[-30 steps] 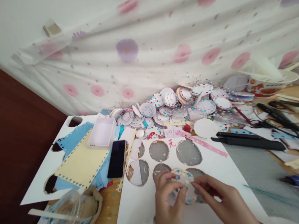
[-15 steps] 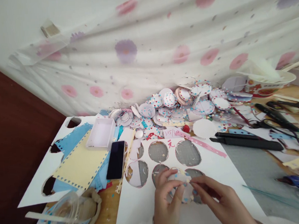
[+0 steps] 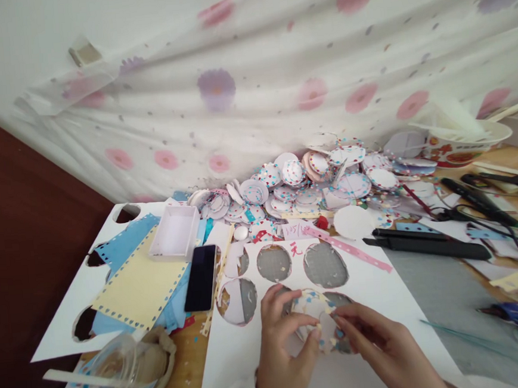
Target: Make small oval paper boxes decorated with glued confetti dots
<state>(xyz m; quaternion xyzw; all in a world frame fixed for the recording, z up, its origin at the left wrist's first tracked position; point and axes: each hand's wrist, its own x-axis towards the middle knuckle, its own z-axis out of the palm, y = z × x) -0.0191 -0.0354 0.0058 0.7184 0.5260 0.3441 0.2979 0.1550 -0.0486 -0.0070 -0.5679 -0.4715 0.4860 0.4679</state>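
My left hand (image 3: 282,347) and my right hand (image 3: 383,345) together pinch a round paper disc (image 3: 317,318) dotted with blue, pink and yellow spots. The disc is held just above a white sheet (image 3: 383,292) with several round holes cut out of it. My left thumb and fingers grip the disc's left edge. My right fingertips press on its right side. A big heap of similar dotted discs (image 3: 312,181) lies at the back of the table.
A black phone (image 3: 200,277) lies left of the sheet, beside a white tray (image 3: 175,232) and yellow and blue punched papers (image 3: 136,284). A long black tool (image 3: 428,245), scissors (image 3: 479,200) and a bowl (image 3: 465,142) sit to the right. A clear plastic cup (image 3: 116,372) stands at front left.
The disc has been turned slightly between my fingers and my left hand has shifted a little toward me. The view has drifted slightly.
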